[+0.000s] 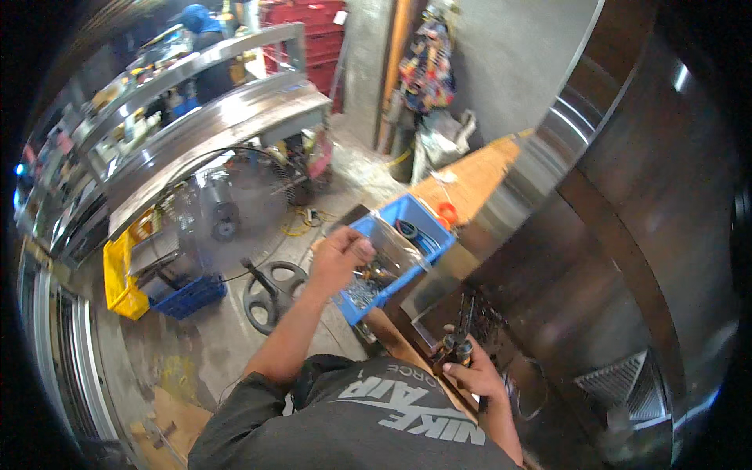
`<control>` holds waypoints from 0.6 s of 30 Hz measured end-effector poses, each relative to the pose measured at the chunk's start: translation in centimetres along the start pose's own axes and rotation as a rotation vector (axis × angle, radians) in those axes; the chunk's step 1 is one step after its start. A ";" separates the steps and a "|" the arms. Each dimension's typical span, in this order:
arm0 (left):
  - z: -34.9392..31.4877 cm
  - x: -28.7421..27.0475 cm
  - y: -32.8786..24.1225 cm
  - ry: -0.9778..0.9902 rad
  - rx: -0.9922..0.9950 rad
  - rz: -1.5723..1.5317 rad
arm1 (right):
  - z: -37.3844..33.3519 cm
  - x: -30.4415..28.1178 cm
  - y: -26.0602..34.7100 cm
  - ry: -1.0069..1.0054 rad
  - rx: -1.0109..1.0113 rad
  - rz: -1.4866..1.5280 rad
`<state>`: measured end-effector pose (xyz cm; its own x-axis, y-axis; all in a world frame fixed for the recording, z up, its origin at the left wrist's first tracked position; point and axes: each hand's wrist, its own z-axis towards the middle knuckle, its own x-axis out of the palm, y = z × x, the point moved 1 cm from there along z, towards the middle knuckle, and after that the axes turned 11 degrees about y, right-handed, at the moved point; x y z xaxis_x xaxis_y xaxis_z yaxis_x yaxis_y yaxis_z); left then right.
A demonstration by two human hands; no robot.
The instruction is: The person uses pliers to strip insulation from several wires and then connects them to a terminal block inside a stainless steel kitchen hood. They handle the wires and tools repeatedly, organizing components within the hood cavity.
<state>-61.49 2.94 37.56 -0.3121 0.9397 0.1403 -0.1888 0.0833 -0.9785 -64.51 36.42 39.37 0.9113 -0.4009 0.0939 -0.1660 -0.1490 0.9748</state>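
Note:
My left hand [338, 257] is over the near left part of a blue plastic bin [354, 315], its fingers drawn together in a pinch. What they hold, if anything, is too small to make out. Right beside the fingertips, a clear plastic bag [398, 244] stretches across the bin. Small metal hardware [362, 293] lies in the near end, and dark and blue coils [409, 230] in the far end. Lower right, my right hand [476, 376] is closed around dark-handled hand tools [460, 349] with orange bands and thin shafts; their exact kind is unclear.
Dark metal panels [564, 313] rise at the right, with loose dark pieces [489, 323] beside the bin. An orange ring [446, 213] sits on a wooden board [478, 182]. Leftward stand a large fan [223, 207], its round base [262, 301], yellow [119, 274] and blue crates [188, 299].

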 end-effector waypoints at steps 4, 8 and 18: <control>3.3 -1.6 8.1 0.132 -0.149 0.728 | -3.3 -1.0 -1.3 -0.218 -0.014 0.098; 3.8 -1.6 11.9 0.165 -0.220 0.939 | -5.2 -2.0 -5.3 -0.385 0.145 0.001; 0.6 -1.6 9.5 -0.004 -0.022 0.809 | -8.9 -2.8 -10.2 -0.475 0.185 -0.010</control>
<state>-63.33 2.05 28.14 -0.3479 0.7100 -0.6122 0.1153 -0.6156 -0.7795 -62.00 47.08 30.99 0.6483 -0.7590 -0.0596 -0.2612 -0.2953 0.9190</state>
